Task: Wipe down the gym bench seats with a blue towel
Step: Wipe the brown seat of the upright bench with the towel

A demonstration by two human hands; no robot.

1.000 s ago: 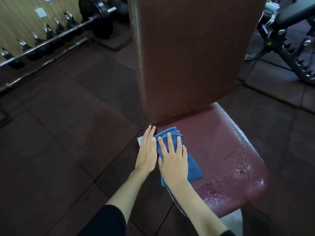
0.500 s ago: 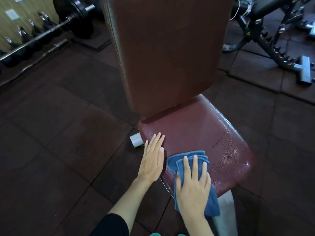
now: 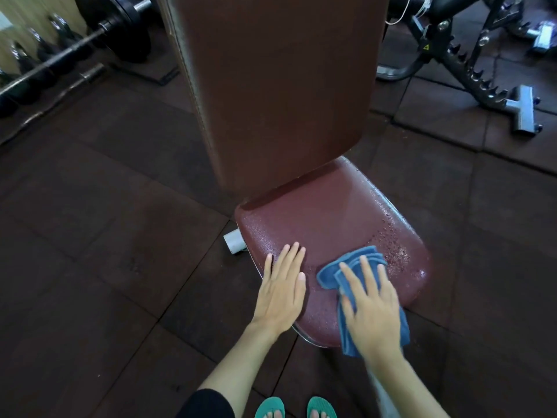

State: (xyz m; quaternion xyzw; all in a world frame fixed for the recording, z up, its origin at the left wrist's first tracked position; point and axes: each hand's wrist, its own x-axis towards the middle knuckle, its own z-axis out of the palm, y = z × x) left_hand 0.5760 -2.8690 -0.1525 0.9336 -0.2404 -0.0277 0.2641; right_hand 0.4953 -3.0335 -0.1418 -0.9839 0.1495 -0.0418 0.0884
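A dark red padded bench seat (image 3: 328, 218) sits below its upright brown backrest (image 3: 277, 86). Water droplets speckle the seat's right side (image 3: 394, 245). A folded blue towel (image 3: 352, 267) lies on the seat's front right part, one end hanging over the front edge. My right hand (image 3: 372, 306) presses flat on the towel with straight fingers. My left hand (image 3: 281, 285) rests flat on the seat's front left edge, fingers straight, beside the towel and not touching it.
A loaded barbell (image 3: 99, 28) and a row of dumbbells stand at the far left. Another adjustable bench frame (image 3: 470, 64) stands at the far right. A grey tube end (image 3: 233, 241) sticks out left of the seat. Rubber floor tiles surround the bench; my green sandals (image 3: 295, 407) show below.
My right hand has dragged the towel from the seat's back left corner to its front right part. My left hand slid back along the left edge. The view shifted.
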